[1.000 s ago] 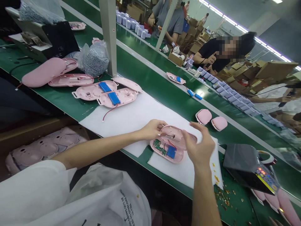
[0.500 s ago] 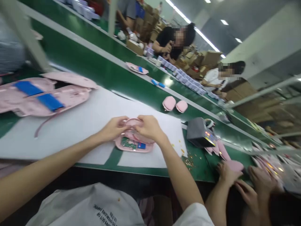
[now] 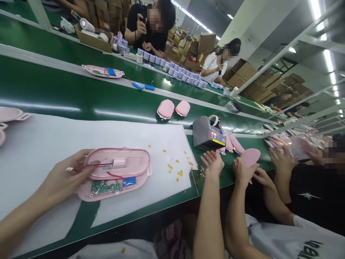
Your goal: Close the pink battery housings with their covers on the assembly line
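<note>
My left hand [image 3: 68, 174] grips the left end of a pink plastic shell half [image 3: 136, 158], its inside facing up. A cable [image 3: 93, 165] with a small white plug trails across that shell to my fingers. Beneath it, partly covered, lies a second pink shell half [image 3: 85, 194] holding a green circuit board [image 3: 104, 187] and a blue battery [image 3: 129, 181]. My right hand [image 3: 213, 164] is off to the right, palm up and fingers apart, with nothing in it. Just beyond its fingertips stands a grey tape dispenser [image 3: 202, 133] with a lit red display.
White sheeting [image 3: 61, 135] covers the bench, with yellow tape bits [image 3: 170, 166] on it. Two pink rounded cases [image 3: 165, 109] sit behind. At right, a co-worker's hands [image 3: 242, 169] hold a pink part [image 3: 250, 157]. More people work across the line.
My right hand has left the pink shell and moved right to the tape dispenser, opening. My left hand keeps the upper shell, which now lies flatter over the lower one. The view has turned right.
</note>
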A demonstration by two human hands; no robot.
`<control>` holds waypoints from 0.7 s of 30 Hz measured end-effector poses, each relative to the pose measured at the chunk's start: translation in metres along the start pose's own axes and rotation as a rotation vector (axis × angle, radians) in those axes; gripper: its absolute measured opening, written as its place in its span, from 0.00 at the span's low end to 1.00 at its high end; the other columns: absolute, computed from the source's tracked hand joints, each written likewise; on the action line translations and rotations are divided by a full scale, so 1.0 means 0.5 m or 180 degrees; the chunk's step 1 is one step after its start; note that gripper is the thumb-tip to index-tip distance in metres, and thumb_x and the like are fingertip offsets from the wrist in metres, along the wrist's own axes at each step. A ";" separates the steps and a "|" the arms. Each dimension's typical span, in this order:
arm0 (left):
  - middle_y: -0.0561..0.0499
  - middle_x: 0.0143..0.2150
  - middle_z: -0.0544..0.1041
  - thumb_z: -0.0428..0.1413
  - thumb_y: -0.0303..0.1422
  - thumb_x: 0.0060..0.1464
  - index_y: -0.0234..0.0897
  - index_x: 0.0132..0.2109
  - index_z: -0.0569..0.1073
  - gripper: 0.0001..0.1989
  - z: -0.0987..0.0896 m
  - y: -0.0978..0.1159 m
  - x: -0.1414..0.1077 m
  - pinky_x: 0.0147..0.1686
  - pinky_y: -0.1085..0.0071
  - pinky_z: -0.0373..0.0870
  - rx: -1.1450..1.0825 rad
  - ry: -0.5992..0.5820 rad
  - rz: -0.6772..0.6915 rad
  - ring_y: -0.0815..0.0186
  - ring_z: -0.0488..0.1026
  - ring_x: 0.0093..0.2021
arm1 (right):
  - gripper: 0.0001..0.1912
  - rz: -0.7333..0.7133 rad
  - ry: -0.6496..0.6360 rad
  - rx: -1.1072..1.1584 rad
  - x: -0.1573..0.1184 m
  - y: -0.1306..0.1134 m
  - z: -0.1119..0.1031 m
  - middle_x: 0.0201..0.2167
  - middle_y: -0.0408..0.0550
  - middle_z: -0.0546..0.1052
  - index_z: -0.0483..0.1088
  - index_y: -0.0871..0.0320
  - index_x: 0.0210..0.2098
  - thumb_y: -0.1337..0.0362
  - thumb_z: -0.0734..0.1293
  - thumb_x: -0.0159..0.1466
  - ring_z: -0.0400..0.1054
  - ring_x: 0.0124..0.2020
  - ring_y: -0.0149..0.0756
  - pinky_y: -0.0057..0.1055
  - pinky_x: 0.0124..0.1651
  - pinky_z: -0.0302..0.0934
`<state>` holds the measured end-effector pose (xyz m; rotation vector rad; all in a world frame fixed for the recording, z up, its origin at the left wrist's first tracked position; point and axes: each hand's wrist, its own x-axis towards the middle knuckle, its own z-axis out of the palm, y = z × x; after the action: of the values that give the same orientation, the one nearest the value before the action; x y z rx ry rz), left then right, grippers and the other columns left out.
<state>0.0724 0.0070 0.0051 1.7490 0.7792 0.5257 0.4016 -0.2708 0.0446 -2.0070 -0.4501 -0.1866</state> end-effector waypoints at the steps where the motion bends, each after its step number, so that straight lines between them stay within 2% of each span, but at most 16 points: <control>1: 0.55 0.31 0.82 0.61 0.50 0.49 0.52 0.46 0.76 0.18 0.000 -0.004 0.001 0.21 0.66 0.73 0.0081 0.0079 -0.0047 0.54 0.77 0.28 | 0.36 0.0102 -0.0019 0.0067 0.020 0.019 -0.014 0.28 0.57 0.72 0.68 0.63 0.36 0.40 0.44 0.69 0.72 0.30 0.40 0.37 0.33 0.70; 4: 0.54 0.30 0.81 0.60 0.50 0.50 0.53 0.48 0.76 0.18 0.001 -0.006 0.003 0.20 0.66 0.73 0.0071 0.0070 0.0008 0.54 0.77 0.28 | 0.32 0.0263 -0.0057 0.0227 0.055 0.036 -0.018 0.28 0.52 0.72 0.69 0.62 0.36 0.40 0.50 0.69 0.71 0.30 0.35 0.33 0.34 0.69; 7: 0.55 0.29 0.81 0.60 0.49 0.51 0.52 0.46 0.76 0.16 0.003 0.002 0.007 0.19 0.68 0.72 0.0057 0.0073 0.0128 0.56 0.77 0.27 | 0.22 0.0164 0.0082 0.0288 0.056 0.022 -0.011 0.31 0.46 0.72 0.69 0.63 0.40 0.48 0.61 0.70 0.69 0.30 0.30 0.30 0.34 0.68; 9: 0.55 0.28 0.80 0.61 0.48 0.51 0.49 0.44 0.76 0.15 0.005 0.011 0.006 0.19 0.69 0.71 -0.0004 0.0097 0.0168 0.57 0.76 0.27 | 0.18 0.0050 0.0202 0.0370 0.039 0.007 -0.018 0.33 0.45 0.72 0.69 0.63 0.41 0.51 0.64 0.69 0.68 0.30 0.29 0.29 0.34 0.67; 12: 0.52 0.31 0.80 0.61 0.47 0.50 0.42 0.42 0.75 0.17 0.010 0.030 -0.004 0.23 0.69 0.73 -0.0050 0.0187 0.0062 0.57 0.76 0.28 | 0.17 -0.0117 0.0297 0.0613 -0.001 -0.027 -0.024 0.30 0.44 0.71 0.70 0.61 0.36 0.52 0.64 0.69 0.65 0.27 0.29 0.27 0.30 0.65; 15: 0.48 0.35 0.80 0.59 0.44 0.50 0.37 0.42 0.73 0.17 0.012 0.043 -0.012 0.30 0.68 0.75 -0.0173 0.0083 -0.0057 0.58 0.76 0.33 | 0.15 -0.0211 0.0250 0.0974 -0.053 -0.093 0.022 0.25 0.43 0.70 0.71 0.58 0.30 0.52 0.66 0.66 0.61 0.23 0.29 0.27 0.25 0.60; 17: 0.48 0.38 0.79 0.57 0.42 0.52 0.36 0.44 0.72 0.16 0.012 0.043 -0.012 0.33 0.68 0.75 -0.0322 -0.0040 -0.0042 0.59 0.77 0.37 | 0.12 -0.0422 -0.0141 0.1241 -0.099 -0.162 0.090 0.25 0.43 0.72 0.73 0.58 0.30 0.55 0.70 0.62 0.61 0.22 0.29 0.26 0.24 0.59; 19: 0.47 0.40 0.79 0.56 0.40 0.54 0.35 0.45 0.72 0.16 0.011 0.037 -0.013 0.34 0.69 0.75 -0.0422 -0.0085 0.0051 0.61 0.76 0.38 | 0.09 -0.0893 -0.1074 0.1437 -0.154 -0.240 0.172 0.27 0.44 0.75 0.75 0.58 0.31 0.58 0.72 0.60 0.63 0.22 0.29 0.26 0.25 0.59; 21: 0.47 0.41 0.78 0.57 0.39 0.54 0.34 0.46 0.72 0.15 0.012 0.029 -0.016 0.36 0.70 0.74 -0.0490 -0.0059 0.0205 0.62 0.76 0.39 | 0.08 -0.1491 -0.2093 0.1347 -0.206 -0.303 0.249 0.30 0.44 0.77 0.76 0.57 0.33 0.60 0.69 0.64 0.66 0.25 0.30 0.27 0.28 0.60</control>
<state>0.0746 -0.0053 0.0174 1.6383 0.6538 0.5963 0.2399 -0.1235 0.0793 -1.4814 -1.2653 0.2778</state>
